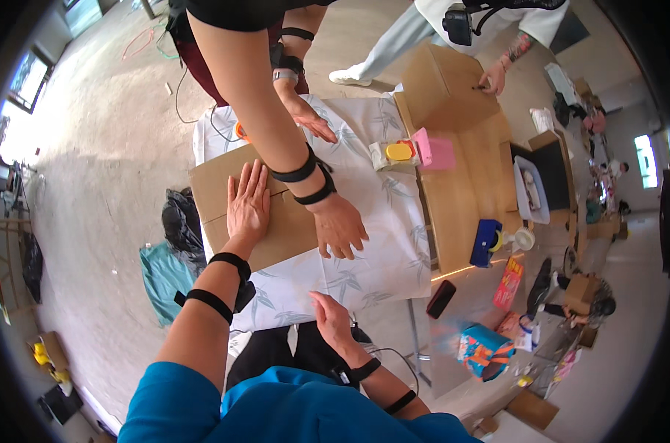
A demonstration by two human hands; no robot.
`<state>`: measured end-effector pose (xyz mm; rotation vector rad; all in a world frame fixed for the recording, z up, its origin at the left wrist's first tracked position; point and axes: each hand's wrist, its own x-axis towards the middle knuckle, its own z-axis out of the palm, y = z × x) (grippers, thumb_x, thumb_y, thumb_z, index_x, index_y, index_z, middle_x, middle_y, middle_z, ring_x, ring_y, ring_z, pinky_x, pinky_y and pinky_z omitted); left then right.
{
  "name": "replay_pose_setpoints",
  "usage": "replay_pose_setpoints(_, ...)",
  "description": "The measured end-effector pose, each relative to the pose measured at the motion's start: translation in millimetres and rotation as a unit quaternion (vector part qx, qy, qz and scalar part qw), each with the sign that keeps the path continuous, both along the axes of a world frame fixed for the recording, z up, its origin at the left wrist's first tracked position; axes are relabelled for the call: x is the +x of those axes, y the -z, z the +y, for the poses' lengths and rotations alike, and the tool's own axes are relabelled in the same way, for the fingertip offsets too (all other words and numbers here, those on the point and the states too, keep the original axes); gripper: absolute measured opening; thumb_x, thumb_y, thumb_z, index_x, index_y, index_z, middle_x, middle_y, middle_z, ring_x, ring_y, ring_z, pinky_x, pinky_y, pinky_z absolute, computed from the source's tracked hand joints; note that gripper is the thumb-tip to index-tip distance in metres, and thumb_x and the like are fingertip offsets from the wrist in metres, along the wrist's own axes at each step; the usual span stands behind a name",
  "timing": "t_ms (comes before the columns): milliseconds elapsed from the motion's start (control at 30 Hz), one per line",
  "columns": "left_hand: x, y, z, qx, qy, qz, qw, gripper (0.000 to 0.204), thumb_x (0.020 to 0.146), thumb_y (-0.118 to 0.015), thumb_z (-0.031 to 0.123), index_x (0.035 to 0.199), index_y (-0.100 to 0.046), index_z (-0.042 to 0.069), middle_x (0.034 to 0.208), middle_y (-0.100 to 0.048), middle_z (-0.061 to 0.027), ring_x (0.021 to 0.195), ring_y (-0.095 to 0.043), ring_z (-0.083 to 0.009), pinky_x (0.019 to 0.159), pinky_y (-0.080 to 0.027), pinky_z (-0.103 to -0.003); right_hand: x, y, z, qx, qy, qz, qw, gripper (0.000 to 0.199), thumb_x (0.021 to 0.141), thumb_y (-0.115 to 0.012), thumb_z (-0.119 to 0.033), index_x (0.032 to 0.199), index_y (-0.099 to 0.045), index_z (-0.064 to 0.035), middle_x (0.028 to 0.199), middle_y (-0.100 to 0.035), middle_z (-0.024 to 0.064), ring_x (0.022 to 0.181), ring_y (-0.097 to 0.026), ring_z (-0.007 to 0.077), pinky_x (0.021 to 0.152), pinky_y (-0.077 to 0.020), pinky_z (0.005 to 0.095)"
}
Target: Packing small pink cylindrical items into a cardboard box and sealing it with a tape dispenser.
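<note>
Head view: box [291,235] lies on the white patterned cloth [383,214] over the table, top flaps down, a seam running across. L hand [248,207] is flat on box top, palm down, fingers straight & pointing away from the wearer, lying across the seam; so open, pressed or resting on the cardboard, not wrapped round any edge. Box is directly under it. R hand [333,319] is off the box, nr the table's close edge, to the R of box's near side; fingers loosely open, thumb side up-ish, box clearly apart from it, fwd & to the L.

Co-worker opp. reaches in from the top: one hand [340,227] hangs palm down at box's R edge, fingers spread a bit; can't tell if it touches. Their other hand [311,119] is open beyond box, over the cloth.

L of table: black bag [184,229] & teal bag [165,280]. Orange item [240,133] just beside box's far edge, partly hidden by the arm. R side: yellow item [400,151] next to pink item [437,151]; tall carton [449,88] on the wood table [464,203], w/ a 2nd co-worker's hand [494,76] at its side; blue dispenser [485,242] nr that table's close end.
</note>
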<state>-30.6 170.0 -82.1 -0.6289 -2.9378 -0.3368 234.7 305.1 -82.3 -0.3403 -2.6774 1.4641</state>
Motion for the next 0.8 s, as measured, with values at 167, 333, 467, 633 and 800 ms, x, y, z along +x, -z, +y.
replay_pose_setpoints(167,0.4,-1.9,5.2,0.004,-0.006,-0.020,1.000,0.047,0.101,-0.039,0.025,0.145,-0.043,0.009,0.158,-0.030,-0.0018,0.148,-0.021,-0.0195,0.121,-0.012,-0.044,-66.7,-55.2,18.3,-0.012,0.021,0.095,0.995,0.020,0.097,-0.051,-0.005,0.113,-0.062,-0.0004,0.102,-0.069,0.0124,0.081,-0.068,0.0222,0.073,-0.0527,0.0320)
replay_pose_setpoints(333,2.2,-7.6,4.6,0.016,-0.006,-0.042,0.999,0.045,0.101,-0.039,0.025,0.141,-0.049,0.006,0.157,-0.033,-0.0019,0.148,-0.020,-0.0187,0.122,-0.011,-0.044,-127.1,-61.0,74.7,-0.109,0.223,0.090,0.964,0.024,0.102,-0.047,-0.013,0.115,-0.062,0.0012,0.100,-0.069,0.0070,0.073,-0.060,0.0099,0.063,-0.0475,0.0256)
replay_pose_setpoints(467,-0.2,-11.7,8.8,0.021,-0.011,-0.086,0.996,0.044,0.101,-0.039,0.026,0.140,-0.050,0.007,0.156,-0.033,-0.0018,0.148,-0.020,-0.0187,0.122,-0.011,-0.044,-169.9,-38.2,127.4,-0.123,0.203,0.080,0.968,0.024,0.102,-0.050,-0.018,0.112,-0.063,-0.0008,0.099,-0.069,0.0069,0.077,-0.064,0.0140,0.068,-0.0495,0.0284)
replay_pose_setpoints(633,-0.8,-7.2,8.3,0.033,-0.005,-0.022,0.999,0.050,0.099,-0.044,0.022,0.148,-0.037,0.010,0.156,-0.033,-0.0042,0.147,-0.023,-0.0221,0.121,-0.013,-0.045,-244.5,-28.7,152.4,-0.257,0.147,-0.017,0.955,0.032,0.100,-0.055,-0.028,0.113,-0.065,-0.0003,0.100,-0.069,0.0096,0.083,-0.065,0.0154,0.075,-0.0507,0.0282)
replay_pose_setpoints(800,-3.1,-14.9,12.5,0.004,-0.018,-0.047,0.999,0.052,0.101,-0.042,0.025,0.150,-0.034,0.012,0.159,-0.028,-0.0005,0.148,-0.020,-0.0182,0.122,-0.012,-0.042,-275.9,18.9,130.6,-0.178,0.197,-0.066,0.962,0.057,0.102,-0.037,-0.049,0.111,-0.065,0.0001,0.101,-0.070,0.0168,0.092,-0.068,0.0266,0.081,-0.0523,0.0375)
